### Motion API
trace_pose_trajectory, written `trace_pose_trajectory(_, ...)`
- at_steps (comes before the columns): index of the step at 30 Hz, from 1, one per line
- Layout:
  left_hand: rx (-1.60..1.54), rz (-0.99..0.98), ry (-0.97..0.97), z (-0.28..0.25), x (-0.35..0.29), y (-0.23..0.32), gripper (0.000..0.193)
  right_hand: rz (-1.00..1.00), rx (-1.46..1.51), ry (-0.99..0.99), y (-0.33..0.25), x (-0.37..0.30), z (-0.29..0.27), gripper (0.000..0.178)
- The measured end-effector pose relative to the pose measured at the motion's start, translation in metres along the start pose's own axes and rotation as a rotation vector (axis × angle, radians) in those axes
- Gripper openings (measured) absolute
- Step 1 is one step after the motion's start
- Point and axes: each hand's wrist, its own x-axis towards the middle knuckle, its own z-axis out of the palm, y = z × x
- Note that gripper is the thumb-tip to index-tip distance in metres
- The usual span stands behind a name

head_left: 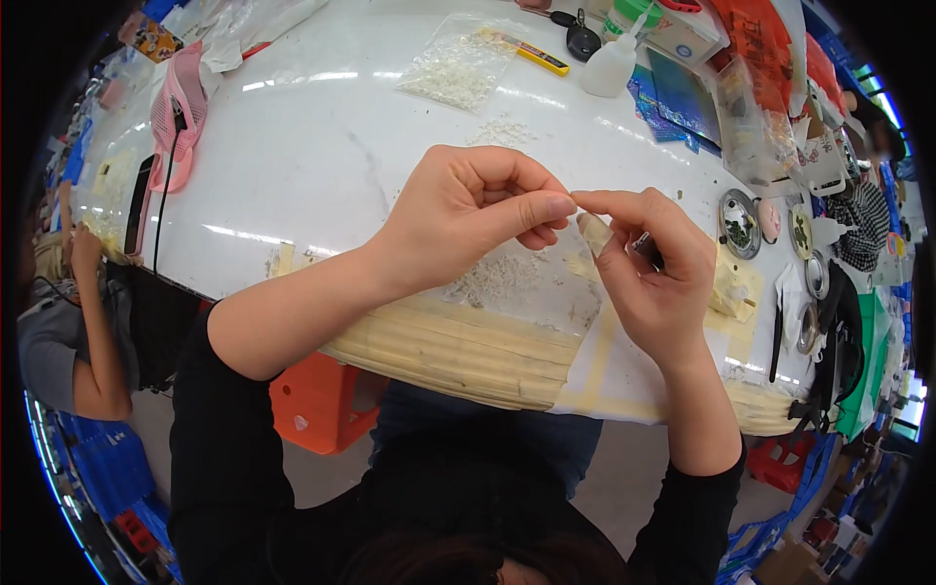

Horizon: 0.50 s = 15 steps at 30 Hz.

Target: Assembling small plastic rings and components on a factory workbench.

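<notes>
My left hand (478, 210) is raised over the near part of the white table, thumb and forefinger pinched together. Whatever sits in that pinch is too small to make out. Its fingertips meet the forefinger tip of my right hand (663, 258), whose other fingers are curled in. A pale wrap (593, 232) covers one right fingertip. Against the right palm shows a dark, shiny object (646, 250), mostly hidden by the fingers. Below the hands lies a scatter of tiny white pieces (497, 283) on the tabletop, beside the tape-covered front edge (458, 351).
A clear bag of white bits (458, 73), a yellow utility knife (541, 58), keys (583, 41) and a white squeeze bottle (611, 68) lie at the back. Round tins (739, 224) stand right. Leftward are a pink mesh pouch (182, 117), a phone (139, 205) and another person (83, 331).
</notes>
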Motion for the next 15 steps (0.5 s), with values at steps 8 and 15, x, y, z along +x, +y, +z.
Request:
trace_pose_trajectory(8, 0.147, 0.063, -0.020, 0.0029, -0.0035, 0.0012, 0.012, 0.023, -0.005, 0.017, 0.0006, -0.0023, 0.0024, 0.026)
trace_pose_trajectory(15, 0.169, 0.109, 0.007, 0.0059, -0.0057, 0.0007, 0.010, 0.058, 0.021, 0.034, 0.0002, -0.0038, 0.0035, 0.026)
